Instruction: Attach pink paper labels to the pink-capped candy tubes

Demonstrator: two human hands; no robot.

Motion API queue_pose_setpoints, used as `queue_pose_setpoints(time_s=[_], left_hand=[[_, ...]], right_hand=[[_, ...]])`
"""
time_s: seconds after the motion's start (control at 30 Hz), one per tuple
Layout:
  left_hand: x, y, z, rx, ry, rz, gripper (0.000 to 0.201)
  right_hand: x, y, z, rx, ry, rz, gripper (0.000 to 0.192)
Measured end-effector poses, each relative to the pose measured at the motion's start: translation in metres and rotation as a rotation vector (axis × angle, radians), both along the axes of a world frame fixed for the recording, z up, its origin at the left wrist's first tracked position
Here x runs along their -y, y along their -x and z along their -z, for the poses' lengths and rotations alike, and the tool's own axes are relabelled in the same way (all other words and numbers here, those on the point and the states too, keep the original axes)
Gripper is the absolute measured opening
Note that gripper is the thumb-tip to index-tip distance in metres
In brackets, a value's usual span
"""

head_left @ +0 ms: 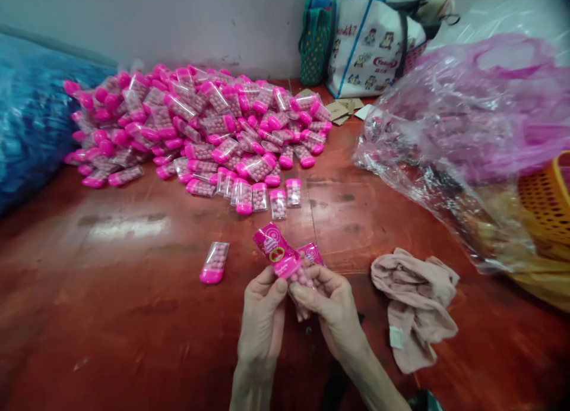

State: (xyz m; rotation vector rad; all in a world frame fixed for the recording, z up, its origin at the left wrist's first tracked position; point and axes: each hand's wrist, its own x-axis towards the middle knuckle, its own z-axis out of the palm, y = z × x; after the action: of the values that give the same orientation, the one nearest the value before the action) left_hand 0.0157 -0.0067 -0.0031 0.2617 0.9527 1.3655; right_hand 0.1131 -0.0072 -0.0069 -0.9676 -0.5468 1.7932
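Note:
Between my two hands is a clear candy container (304,278) of round pink sweets, with a bright pink printed wrapper (271,242) around its upper part. My left hand (262,310) pinches the wrapper's left side between thumb and fingers. On the other side, my right hand (333,304) grips the container, thumb across its front. A second pink printed piece (313,254) shows behind it; whether it is a separate wrapper I cannot tell. To the left lies a single unwrapped candy container (215,262), its pink cap toward me.
A large heap of pink-capped candy containers (200,120) lies against the wall. Blue plastic (31,114) is at left. Clear and pink plastic bags (467,114), a yellow basket (545,203) and a crumpled cloth (418,298) are at right. A white bag (369,48) stands behind.

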Motion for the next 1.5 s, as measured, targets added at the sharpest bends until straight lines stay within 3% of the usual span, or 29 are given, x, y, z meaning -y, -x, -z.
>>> queue_pose_setpoints(time_s=[0.27, 0.47, 0.6, 0.7, 1.0, 1.23, 1.33, 1.5], left_hand=[[0.000, 0.002, -0.006, -0.069, 0.076, -0.154, 0.010], [0.007, 0.002, -0.017, -0.127, 0.066, -0.174, 0.008], [0.011, 0.003, -0.024, -0.088, 0.043, -0.107, 0.010], [0.014, 0.000, -0.026, -0.044, 0.031, -0.064, 0.010], [0.016, -0.005, -0.024, -0.002, 0.041, 0.010, 0.014], [0.015, 0.006, -0.026, -0.087, 0.055, -0.030, 0.014], [0.019, 0.004, -0.027, -0.181, 0.009, 0.032, 0.017], [0.026, -0.007, -0.023, -0.246, -0.011, 0.161, 0.022]], right_hand=[[0.001, 0.003, -0.018, 0.329, -0.069, 0.010, 0.018], [0.004, -0.005, -0.020, 0.341, -0.112, -0.018, 0.017], [0.008, 0.000, -0.013, 0.013, -0.005, -0.053, 0.019], [0.011, 0.005, -0.014, -0.057, 0.006, -0.030, 0.019], [0.020, 0.009, -0.021, 0.483, -0.206, 0.112, 0.015], [0.018, -0.001, -0.023, 0.828, -0.515, 0.129, 0.024], [0.012, -0.006, -0.031, 0.836, -0.498, 0.184, 0.022], [0.002, -0.007, -0.032, 0.569, -0.329, 0.098, 0.021]])
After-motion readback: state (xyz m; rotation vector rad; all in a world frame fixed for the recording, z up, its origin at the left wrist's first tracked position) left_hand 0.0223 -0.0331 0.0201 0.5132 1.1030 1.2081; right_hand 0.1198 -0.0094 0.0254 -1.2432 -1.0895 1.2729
